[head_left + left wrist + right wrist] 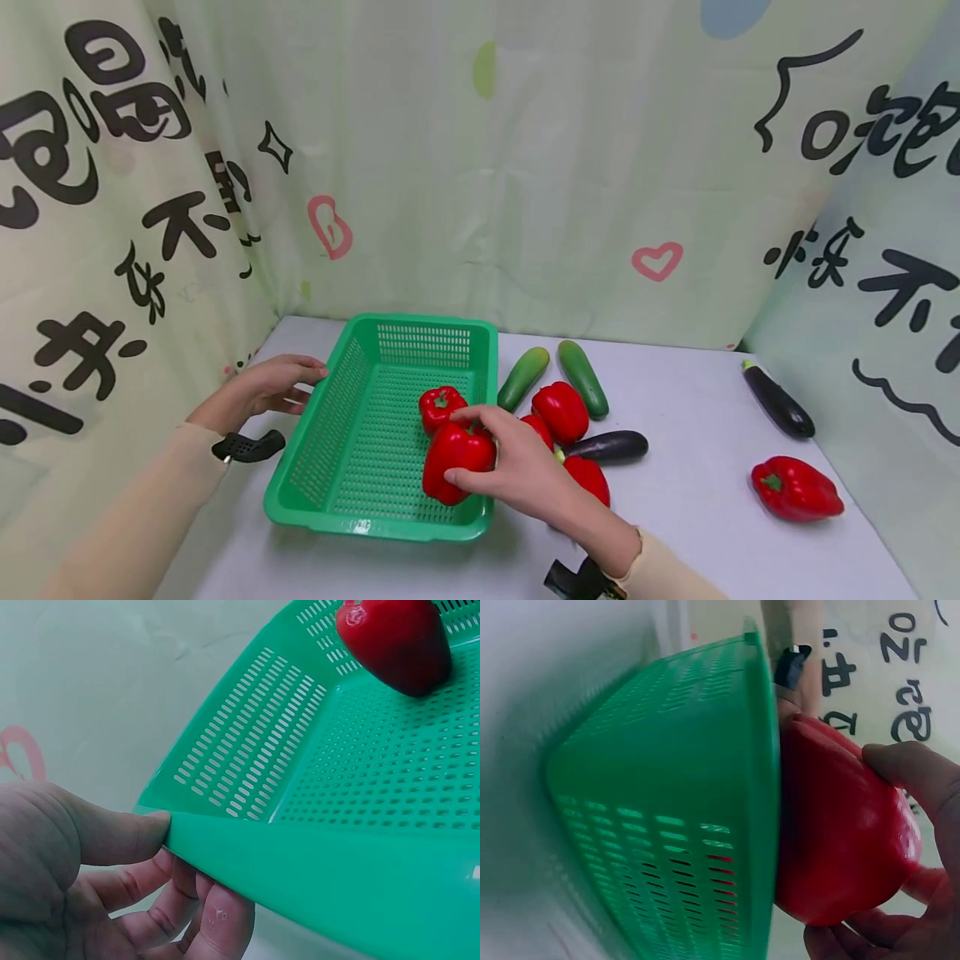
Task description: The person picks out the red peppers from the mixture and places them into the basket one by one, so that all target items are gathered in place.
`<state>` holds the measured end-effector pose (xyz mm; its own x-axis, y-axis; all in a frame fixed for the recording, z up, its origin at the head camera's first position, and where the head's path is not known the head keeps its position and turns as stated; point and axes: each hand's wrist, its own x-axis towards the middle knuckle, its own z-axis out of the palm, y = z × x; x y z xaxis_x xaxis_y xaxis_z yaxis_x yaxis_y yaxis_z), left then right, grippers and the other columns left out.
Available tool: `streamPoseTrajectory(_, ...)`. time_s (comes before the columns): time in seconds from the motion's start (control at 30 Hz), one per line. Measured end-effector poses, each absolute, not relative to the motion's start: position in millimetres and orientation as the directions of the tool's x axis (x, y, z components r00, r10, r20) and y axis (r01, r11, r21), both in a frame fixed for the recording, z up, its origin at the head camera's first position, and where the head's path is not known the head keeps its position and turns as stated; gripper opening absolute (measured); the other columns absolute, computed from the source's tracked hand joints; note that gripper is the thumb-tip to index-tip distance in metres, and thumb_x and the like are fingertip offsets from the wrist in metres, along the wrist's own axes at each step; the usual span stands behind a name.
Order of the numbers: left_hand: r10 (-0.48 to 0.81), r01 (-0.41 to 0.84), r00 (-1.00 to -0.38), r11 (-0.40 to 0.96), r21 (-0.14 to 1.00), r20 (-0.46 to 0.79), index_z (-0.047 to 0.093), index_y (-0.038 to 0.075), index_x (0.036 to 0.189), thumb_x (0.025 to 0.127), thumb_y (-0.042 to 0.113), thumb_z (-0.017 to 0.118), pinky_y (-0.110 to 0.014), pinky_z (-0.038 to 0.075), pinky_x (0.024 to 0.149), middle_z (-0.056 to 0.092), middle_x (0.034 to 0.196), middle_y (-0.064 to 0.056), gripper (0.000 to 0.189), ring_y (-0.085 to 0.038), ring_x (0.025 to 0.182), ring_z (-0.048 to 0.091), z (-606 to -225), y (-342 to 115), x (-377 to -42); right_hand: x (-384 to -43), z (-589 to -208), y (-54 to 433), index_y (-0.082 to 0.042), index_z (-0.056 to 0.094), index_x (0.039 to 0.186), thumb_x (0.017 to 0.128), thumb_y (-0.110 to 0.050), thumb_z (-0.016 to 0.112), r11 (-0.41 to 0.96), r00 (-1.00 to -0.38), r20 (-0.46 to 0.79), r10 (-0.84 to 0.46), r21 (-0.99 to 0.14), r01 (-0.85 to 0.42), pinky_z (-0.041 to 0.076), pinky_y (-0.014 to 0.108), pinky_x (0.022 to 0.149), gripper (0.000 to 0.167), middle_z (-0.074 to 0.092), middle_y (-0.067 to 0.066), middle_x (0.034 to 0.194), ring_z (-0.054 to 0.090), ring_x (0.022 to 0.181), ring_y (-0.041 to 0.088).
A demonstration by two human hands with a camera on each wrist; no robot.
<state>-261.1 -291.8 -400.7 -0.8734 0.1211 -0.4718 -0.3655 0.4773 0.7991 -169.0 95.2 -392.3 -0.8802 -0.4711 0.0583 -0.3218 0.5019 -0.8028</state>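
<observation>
Right hand (517, 460) is wrapped around a red pepper (454, 460), thumb one side, fingers the other, holding it at the mouth of the green basket (371, 446), by the right wall, toward the near end. Left hand (279, 385) pinches the basket's left rim, thumb on top, fingers underneath; looks like steadying. My read: loading the basket, mid-placement. Next move calls for lowering the pepper to the basket floor near the inside pepper (441, 406), then letting go without knocking it; left grip should hold until then. Just outside the right wall is a cluster: large pepper (562, 412), half-hidden pepper (540, 429), wrist-side pepper (589, 477), near eggplant (613, 447) among them, plus left cucumber (523, 377) and right cucumber (582, 379) behind. Well apart to the right: far eggplant (778, 402) and, nearer the person, lone pepper (797, 489). Count: one basket, two cucumbers, two eggplants, six peppers (one held, one inside, four on the table (690, 517)), though the right arm blocks part of the cluster, so six is a minimum.
</observation>
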Motion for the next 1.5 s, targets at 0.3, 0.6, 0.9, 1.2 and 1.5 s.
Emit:
streamPoseTrajectory(0.3, 0.127, -0.358, -0.876, 0.474, 0.804, -0.465, 0.044, -0.006, 0.143, 0.112, 0.024, 0.044, -0.032, 0.056, 0.076, 0.065, 0.101, -0.003, 0.042, -0.017, 0.089, 0.066, -400, -293, -260, -166, -401, 82, -0.027, 0.065, 0.136, 0.078, -0.038, 0.09, 0.59, -0.812, 0.098, -0.575, -0.638, -0.495, 0.06, 0.031, 0.078, 0.064, 0.06, -0.001, 0.137, 0.054, 0.126, 0.022)
streamPoseTrajectory(0.6, 0.143, -0.35, -0.877, 0.462, 0.815, -0.458, 0.047, -0.005, 0.139, 0.112, 0.023, 0.044, -0.033, 0.056, 0.076, 0.065, 0.1, -0.002, 0.039, -0.016, 0.088, 0.067, -402, -295, -260, -165, -412, 77, -0.026, 0.068, 0.135, 0.084, -0.045, 0.085, 0.613, -0.728, 0.099, -0.678, -0.47, -0.635, 0.057, 0.025, 0.079, 0.057, 0.061, -0.002, 0.138, 0.056, 0.125, 0.018)
streamPoseTrajectory(0.9, 0.137, -0.349, -0.878, 0.47, 0.81, -0.458, 0.048, -0.005, 0.138, 0.112, 0.021, 0.044, -0.033, 0.056, 0.076, 0.064, 0.099, -0.002, 0.037, -0.017, 0.088, 0.067, -402, -296, -260, -165, -418, 79, -0.025, 0.072, 0.129, 0.095, -0.031, 0.076, 0.544, -0.641, 0.136, -0.755, -0.416, -0.729, 0.056, 0.023, 0.086, 0.035, 0.064, -0.003, 0.133, 0.058, 0.122, 0.015)
streamPoseTrajectory(1.2, 0.132, -0.351, -0.879, 0.473, 0.808, -0.458, 0.048, -0.005, 0.138, 0.111, 0.02, 0.044, -0.033, 0.057, 0.077, 0.065, 0.1, -0.003, 0.037, -0.017, 0.088, 0.067, -403, -293, -261, -166, -417, 75, -0.025, 0.069, 0.128, 0.088, -0.029, 0.083, 0.557, -0.677, 0.077, -0.732, -0.505, -0.659, 0.054, 0.018, 0.082, 0.042, 0.067, -0.007, 0.128, 0.058, 0.117, 0.011)
streamPoseTrajectory(1.5, 0.137, -0.349, -0.88, 0.464, 0.814, -0.455, 0.049, -0.005, 0.136, 0.111, 0.021, 0.045, -0.033, 0.057, 0.077, 0.065, 0.1, -0.002, 0.036, -0.017, 0.088, 0.068, -403, -292, -262, -169, -419, 75, -0.022, 0.075, 0.121, 0.09, -0.037, 0.081, 0.545, -0.652, 0.07, -0.755, -0.486, -0.683, 0.053, 0.018, 0.085, 0.034, 0.068, -0.007, 0.128, 0.06, 0.119, 0.012)
